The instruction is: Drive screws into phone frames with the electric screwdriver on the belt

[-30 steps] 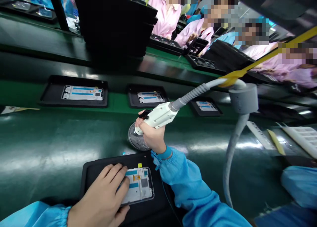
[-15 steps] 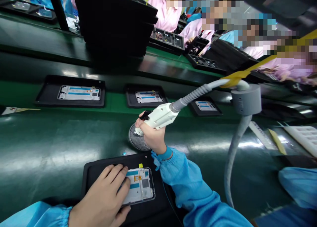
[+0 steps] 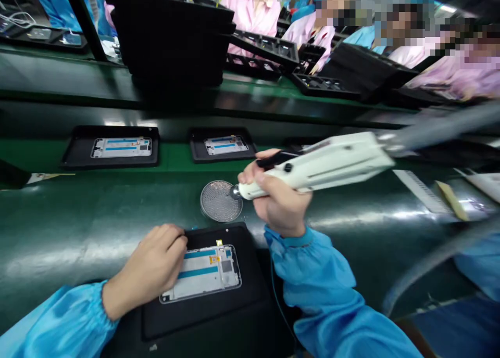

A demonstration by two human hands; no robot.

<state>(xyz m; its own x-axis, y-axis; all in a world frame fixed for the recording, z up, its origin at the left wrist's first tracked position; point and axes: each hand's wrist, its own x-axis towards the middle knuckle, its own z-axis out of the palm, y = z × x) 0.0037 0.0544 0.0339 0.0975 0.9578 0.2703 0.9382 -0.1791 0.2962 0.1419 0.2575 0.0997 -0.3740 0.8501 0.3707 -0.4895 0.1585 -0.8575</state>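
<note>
Our right grip (image 3: 281, 204) clenches the driver (image 3: 328, 163) at the dish (image 3: 219, 204): likely the pickup step. Our left grip (image 3: 152, 259) is over the frame (image 3: 203, 284) on the tray (image 3: 253, 280); we cannot tell its hold. Next, steady aim seems called for.

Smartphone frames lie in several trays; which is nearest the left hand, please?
The smartphone frame in the front black tray, partly hidden by the left hand; the others lie farther back.
</note>
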